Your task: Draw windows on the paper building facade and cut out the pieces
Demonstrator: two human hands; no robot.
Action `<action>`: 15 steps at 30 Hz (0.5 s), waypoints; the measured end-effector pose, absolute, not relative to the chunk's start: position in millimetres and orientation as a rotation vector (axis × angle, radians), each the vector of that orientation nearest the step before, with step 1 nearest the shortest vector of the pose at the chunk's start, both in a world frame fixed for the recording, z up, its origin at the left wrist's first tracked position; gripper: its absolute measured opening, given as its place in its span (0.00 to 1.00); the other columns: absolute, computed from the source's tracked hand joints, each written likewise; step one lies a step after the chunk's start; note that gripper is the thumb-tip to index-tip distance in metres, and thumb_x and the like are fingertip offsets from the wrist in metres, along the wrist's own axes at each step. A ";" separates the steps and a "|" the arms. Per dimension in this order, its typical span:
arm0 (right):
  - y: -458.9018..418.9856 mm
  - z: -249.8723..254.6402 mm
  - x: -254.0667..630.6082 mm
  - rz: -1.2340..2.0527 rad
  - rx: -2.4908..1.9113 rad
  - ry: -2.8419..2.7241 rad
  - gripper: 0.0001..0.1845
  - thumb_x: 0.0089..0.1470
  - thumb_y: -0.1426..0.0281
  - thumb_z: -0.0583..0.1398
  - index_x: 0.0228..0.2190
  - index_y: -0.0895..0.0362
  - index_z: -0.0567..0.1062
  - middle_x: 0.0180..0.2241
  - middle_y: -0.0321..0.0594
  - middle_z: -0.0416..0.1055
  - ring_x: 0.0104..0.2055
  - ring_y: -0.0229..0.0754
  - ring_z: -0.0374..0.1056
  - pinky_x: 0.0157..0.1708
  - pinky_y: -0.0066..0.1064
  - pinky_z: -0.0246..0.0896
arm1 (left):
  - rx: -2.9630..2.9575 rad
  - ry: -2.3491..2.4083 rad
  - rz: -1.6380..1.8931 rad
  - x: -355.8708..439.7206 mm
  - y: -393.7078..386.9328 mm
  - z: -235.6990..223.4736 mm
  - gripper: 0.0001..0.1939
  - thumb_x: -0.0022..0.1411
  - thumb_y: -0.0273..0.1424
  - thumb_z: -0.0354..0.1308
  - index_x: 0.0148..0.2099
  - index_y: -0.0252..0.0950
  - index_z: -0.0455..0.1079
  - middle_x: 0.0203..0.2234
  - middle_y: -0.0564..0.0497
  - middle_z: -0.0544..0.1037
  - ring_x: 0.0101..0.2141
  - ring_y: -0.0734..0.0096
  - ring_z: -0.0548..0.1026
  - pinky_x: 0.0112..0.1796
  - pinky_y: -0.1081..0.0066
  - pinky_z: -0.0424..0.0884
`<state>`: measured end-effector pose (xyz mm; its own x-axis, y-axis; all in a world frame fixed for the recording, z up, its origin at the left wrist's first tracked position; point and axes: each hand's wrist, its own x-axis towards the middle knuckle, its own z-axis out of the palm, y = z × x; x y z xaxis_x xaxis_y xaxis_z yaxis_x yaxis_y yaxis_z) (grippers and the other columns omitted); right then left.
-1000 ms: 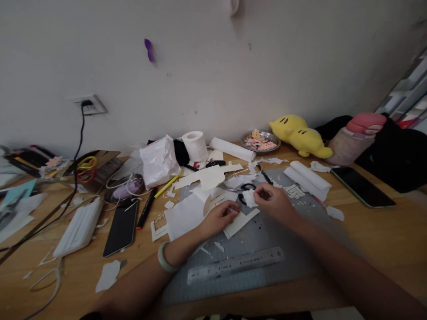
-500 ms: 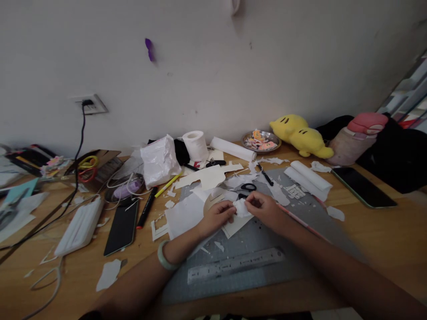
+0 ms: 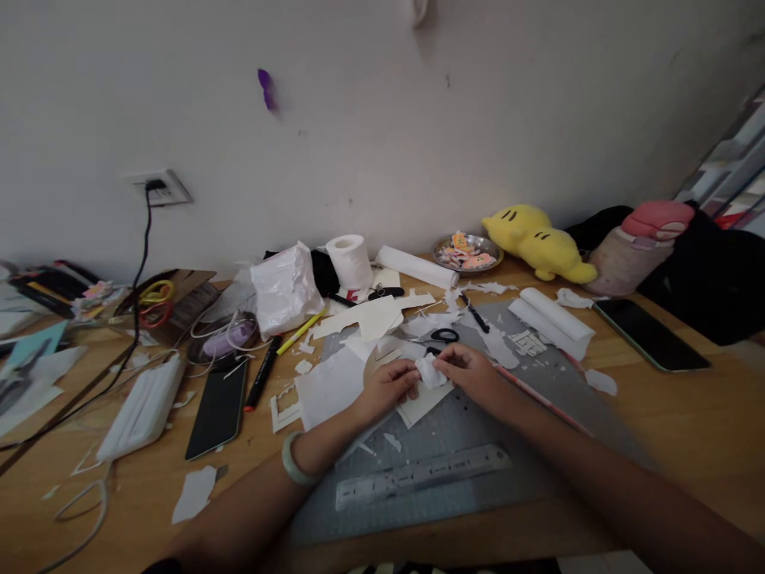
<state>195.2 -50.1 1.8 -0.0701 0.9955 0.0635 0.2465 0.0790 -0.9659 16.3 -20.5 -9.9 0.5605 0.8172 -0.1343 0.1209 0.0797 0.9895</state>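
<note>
Both my hands meet over the grey cutting mat [image 3: 478, 446] and pinch a small crumpled white piece of paper [image 3: 428, 371] between them. My left hand [image 3: 387, 391], with a pale green bangle on its wrist, grips the piece from the left with curled fingers. From the right, my right hand [image 3: 471, 371] holds the same piece with thumb and fingers closed on it. Under the hands lies a cut white card sheet [image 3: 425, 403]. Black-handled scissors [image 3: 441, 336] lie just behind the hands.
A metal ruler [image 3: 421, 476] lies on the mat near me. White paper scraps, a black marker [image 3: 261, 373], a yellow pen, a dark phone [image 3: 216, 408], face masks [image 3: 141, 408] and cables lie left. A second phone [image 3: 650, 335], paper rolls, a yellow plush [image 3: 538, 241] and a metal dish lie right.
My right hand came down and to the left with the white piece, meeting my left hand, which now grips it too. A thin pink stick shows by my right forearm.
</note>
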 end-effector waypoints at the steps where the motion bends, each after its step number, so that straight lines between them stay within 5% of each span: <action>1: -50.0 1.4 195.1 1.068 -1.308 -1.468 0.09 0.48 0.63 0.57 0.25 0.57 0.68 0.23 0.33 0.64 0.26 0.36 0.61 0.26 0.27 0.56 | 1.423 0.866 0.629 16.4 -20.8 -9.0 0.18 0.51 0.47 0.56 0.33 0.36 0.68 0.15 0.57 0.65 0.17 0.79 0.58 0.20 0.76 0.53; 15: -51.3 2.6 192.3 1.097 -1.315 -1.424 0.10 0.46 0.63 0.58 0.27 0.57 0.70 0.26 0.35 0.68 0.29 0.37 0.64 0.29 0.28 0.58 | 1.513 0.873 0.616 15.5 -21.4 -7.9 0.16 0.53 0.46 0.53 0.32 0.38 0.69 0.16 0.55 0.67 0.19 0.74 0.60 0.22 0.74 0.54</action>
